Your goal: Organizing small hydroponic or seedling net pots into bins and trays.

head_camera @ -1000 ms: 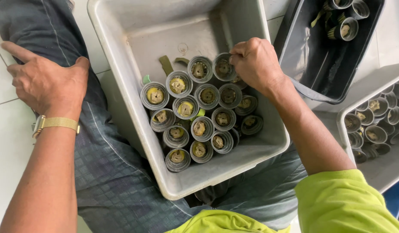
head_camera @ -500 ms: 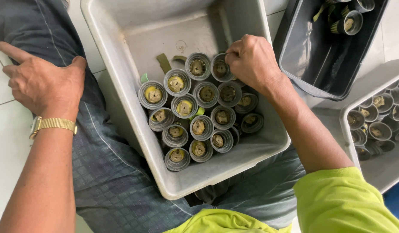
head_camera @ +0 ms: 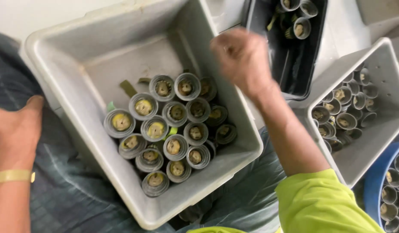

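A grey plastic bin [head_camera: 100, 39] rests on my lap. Several small round pots [head_camera: 173, 116], each with a plug of soil, stand packed together in its near right corner. A few green leaf scraps [head_camera: 128, 87] lie on the bin's bare floor. My right hand [head_camera: 242, 60] hovers blurred above the bin's right wall, between the pots and a black bin [head_camera: 309, 64]. Its fingers curl downward, and what they hold is hidden. My left hand [head_camera: 14, 133], with a gold band at the wrist, lies flat on my grey trouser leg, holding nothing.
The black bin at the top right holds a few pots. A light grey bin [head_camera: 380, 125] on the right holds several more, and a blue tub [head_camera: 374, 181] with pots shows at the lower right corner. A white tiled floor lies beyond.
My right hand has lifted off the pots and moved up and right toward the black bin. The view has shifted, so the left hand sits lower and further left.
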